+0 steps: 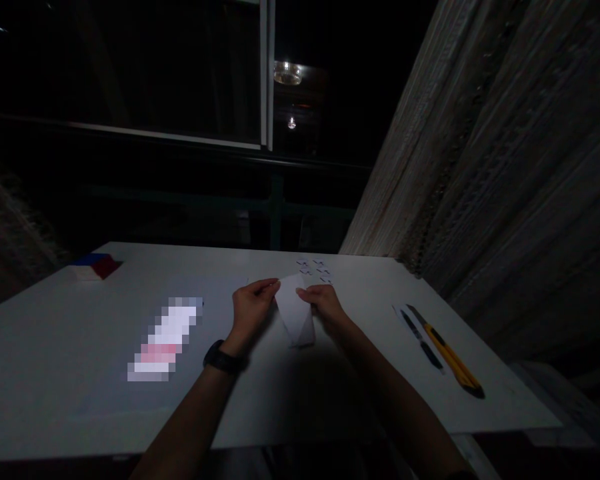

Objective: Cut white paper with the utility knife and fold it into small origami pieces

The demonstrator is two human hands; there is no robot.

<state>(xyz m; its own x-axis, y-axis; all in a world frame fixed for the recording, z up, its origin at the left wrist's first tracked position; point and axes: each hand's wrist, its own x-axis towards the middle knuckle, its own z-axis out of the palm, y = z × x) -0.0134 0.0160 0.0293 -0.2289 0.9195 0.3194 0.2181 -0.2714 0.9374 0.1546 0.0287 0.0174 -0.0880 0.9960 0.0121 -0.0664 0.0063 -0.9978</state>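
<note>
Between my two hands is a folded piece of white paper (295,310), held just above the middle of the white table. My left hand (253,307), with a dark watch (225,358) at the wrist, pinches the paper's upper left edge between thumb and fingers. At the upper right edge my right hand (325,301) is closed on it, thumb on top. The paper narrows toward its lower end, where slanting folds show. Just beyond it lie several small paper pieces with dark marks (323,271).
A yellow utility knife (453,360) and a dark pen (423,340) lie at the right. On the left is a sheet of paper with a bright pixelated area (163,343) on it. A red, white and blue block (94,267) sits far left. Curtains (460,133) hang at right.
</note>
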